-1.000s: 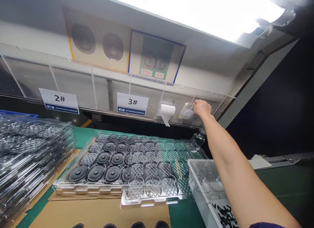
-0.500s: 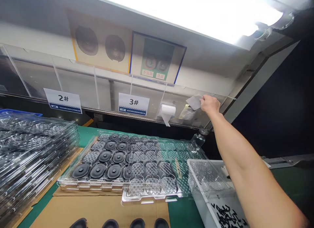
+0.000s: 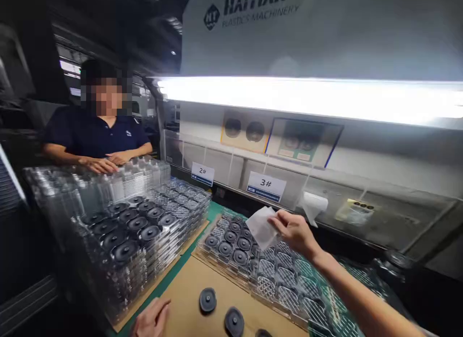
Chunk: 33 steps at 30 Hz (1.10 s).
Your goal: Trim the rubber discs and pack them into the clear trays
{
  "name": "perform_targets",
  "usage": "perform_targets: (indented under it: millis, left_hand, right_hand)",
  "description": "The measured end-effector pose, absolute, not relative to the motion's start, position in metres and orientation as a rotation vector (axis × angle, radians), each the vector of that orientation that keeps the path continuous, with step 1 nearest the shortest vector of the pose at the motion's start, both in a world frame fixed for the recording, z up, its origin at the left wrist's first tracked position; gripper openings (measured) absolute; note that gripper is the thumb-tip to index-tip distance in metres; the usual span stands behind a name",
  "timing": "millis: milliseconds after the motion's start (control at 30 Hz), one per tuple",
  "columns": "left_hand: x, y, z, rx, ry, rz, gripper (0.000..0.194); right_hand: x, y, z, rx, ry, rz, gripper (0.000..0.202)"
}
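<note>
My right hand (image 3: 294, 231) pinches a thin white paper sheet (image 3: 262, 227) between thumb and fingers, holding it up above the clear plastic tray (image 3: 231, 267) on the bench. Several round black plastic parts (image 3: 240, 256) sit in that tray's pockets. At the bottom edge my left hand (image 3: 152, 318) is partly in view beside the cardboard, fingers loosely apart with nothing seen in them. Just right of it, loose black parts (image 3: 208, 300) lie on the cardboard sheet (image 3: 188, 284).
Tall stacked clear trays (image 3: 173, 231) with black parts stand at left. Behind them a co-worker (image 3: 99, 134) rests both hands on the stack. A clear shelf (image 3: 235, 170) carries labels, a white roll (image 3: 315, 202) and a small bag (image 3: 358, 211). A glass jar (image 3: 396, 259) stands at right.
My right hand has come away from the shelf's right end, bringing the white paper sheet left and down over the tray. The view has swung left; the co-worker and my left hand now show.
</note>
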State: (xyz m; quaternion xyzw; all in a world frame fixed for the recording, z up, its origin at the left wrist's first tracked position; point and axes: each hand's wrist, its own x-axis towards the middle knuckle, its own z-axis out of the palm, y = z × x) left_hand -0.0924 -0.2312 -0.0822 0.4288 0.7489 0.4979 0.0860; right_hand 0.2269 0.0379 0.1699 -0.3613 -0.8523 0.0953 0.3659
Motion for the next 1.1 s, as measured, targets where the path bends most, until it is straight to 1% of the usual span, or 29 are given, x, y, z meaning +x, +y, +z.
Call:
perform_targets:
  millis: [133,200,267,333,433,567,700,967,1033,1100]
  left_hand:
    - [-0.05,-0.238,-0.017,1.214,1.923,1.727,0.044]
    - [-0.036,-0.247,0.018,1.192,1.787,1.809,0.05]
    - [-0.032,-0.259,0.044,1.171,1.703,1.847,0.046]
    - [-0.036,-0.27,0.057,1.14,1.654,1.857,0.038]
    - [-0.05,-0.286,0.063,1.103,1.581,1.887,0.032]
    - [-0.066,-0.31,0.068,1.043,1.458,1.984,0.026]
    - [-0.083,-0.331,0.074,0.926,1.37,2.071,0.03]
    - [-0.117,-0.359,0.065,0.819,1.2,2.08,0.029]
    - [-0.124,-0.363,0.063,0.79,1.18,2.074,0.033]
    - [-0.13,-0.363,0.062,0.719,1.162,2.046,0.042]
  right_hand:
    - [0.151,-0.05,0.121,-0.739,-2.304,0.439,0.051]
    - [0.127,-0.087,0.107,-0.685,-2.34,0.528,0.049]
    - [0.112,-0.116,0.101,-0.652,-2.365,0.609,0.049]
    - [0.103,-0.137,0.101,-0.63,-2.379,0.685,0.049]
    - [0.092,-0.156,0.107,-0.622,-2.381,0.819,0.049]
    - [0.075,-0.167,0.113,-0.699,-2.306,1.024,0.058]
    - [0.051,-0.173,0.112,-0.787,-2.24,1.167,0.061]
    - [0.001,-0.164,0.11,-0.804,-2.116,1.12,0.059]
    - [-0.012,-0.159,0.11,-0.803,-2.098,1.14,0.06]
    - [-0.025,-0.157,0.111,-0.803,-2.091,1.181,0.061]
